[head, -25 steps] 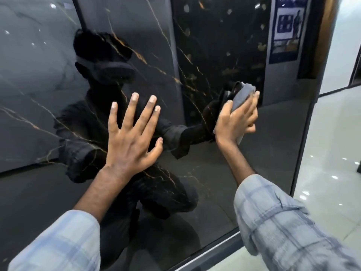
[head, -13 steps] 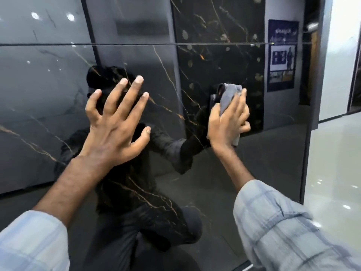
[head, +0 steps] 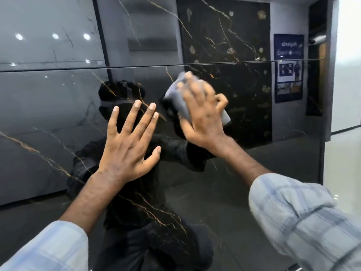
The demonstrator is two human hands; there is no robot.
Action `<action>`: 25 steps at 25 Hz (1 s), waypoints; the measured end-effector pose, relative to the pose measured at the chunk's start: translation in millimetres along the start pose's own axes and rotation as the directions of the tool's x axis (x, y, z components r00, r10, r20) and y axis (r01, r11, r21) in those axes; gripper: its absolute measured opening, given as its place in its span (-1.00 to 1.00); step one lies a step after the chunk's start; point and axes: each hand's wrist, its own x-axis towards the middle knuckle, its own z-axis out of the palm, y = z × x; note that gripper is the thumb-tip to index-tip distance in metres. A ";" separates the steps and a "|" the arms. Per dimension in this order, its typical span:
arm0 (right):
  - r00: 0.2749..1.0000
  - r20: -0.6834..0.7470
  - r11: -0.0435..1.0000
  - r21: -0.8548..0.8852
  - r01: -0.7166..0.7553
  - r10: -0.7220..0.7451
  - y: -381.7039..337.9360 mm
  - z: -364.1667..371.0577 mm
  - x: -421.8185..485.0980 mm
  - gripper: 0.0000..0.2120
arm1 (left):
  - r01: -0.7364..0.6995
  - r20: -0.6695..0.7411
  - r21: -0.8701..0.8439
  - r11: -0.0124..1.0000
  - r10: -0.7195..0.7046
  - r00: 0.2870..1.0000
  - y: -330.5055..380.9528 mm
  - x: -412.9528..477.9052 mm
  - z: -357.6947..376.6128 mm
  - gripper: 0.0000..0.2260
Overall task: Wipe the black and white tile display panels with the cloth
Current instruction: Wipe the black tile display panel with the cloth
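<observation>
cloth (head: 175,98), grey and bunched, lies flat against the glossy black panel (head: 254,163), just under the thin horizontal seam (head: 214,64) that splits the lower panel from the one above. the right hand (head: 203,116) covers most of it and grips it, fingers laid over the fabric with the outer ones curled at its edge; the hand is blurred. a corner of cloth shows past the hand's right side. the left hand (head: 129,149) sits just beside it, to the left and lower, palm flat on the panel, fingers straight and spread wide, holding nothing. thin gold veins cross the panel. both forearms come out of pale checked sleeves (head: 304,222). a blue poster (head: 289,67) shows mirrored in the gloss at right.
</observation>
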 end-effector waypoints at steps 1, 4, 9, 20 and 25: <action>0.969 0.037 0.970 -0.006 0.243 -0.243 6.5 -3.2 -1.8 -0.32 | -0.002 -0.001 -0.004 1.000 0.002 1.000 0.1 -0.2 -0.6 -0.31; 1.000 -0.015 1.000 0.005 -0.005 0.005 46.2 -4.4 11.3 -0.34 | 0.005 0.009 0.000 1.000 -0.005 1.000 -0.9 -0.1 0.2 -0.30; 0.857 -0.070 0.860 0.033 -0.510 0.511 7.6 1.5 35.2 -0.34 | 0.017 0.015 0.014 1.000 -0.017 1.000 1.0 0.5 -0.6 -0.29; 0.982 -0.050 0.983 0.045 -0.178 0.180 -35.7 -2.4 45.0 -0.33 | 0.077 0.013 0.048 0.996 -0.078 0.997 -41.5 -47.9 -24.3 -0.36; 0.995 -0.027 0.995 0.009 0.100 -0.100 -22.4 -4.3 48.9 -0.37 | 0.116 0.039 0.086 0.989 -0.120 0.992 -38.4 -52.0 -14.5 -0.35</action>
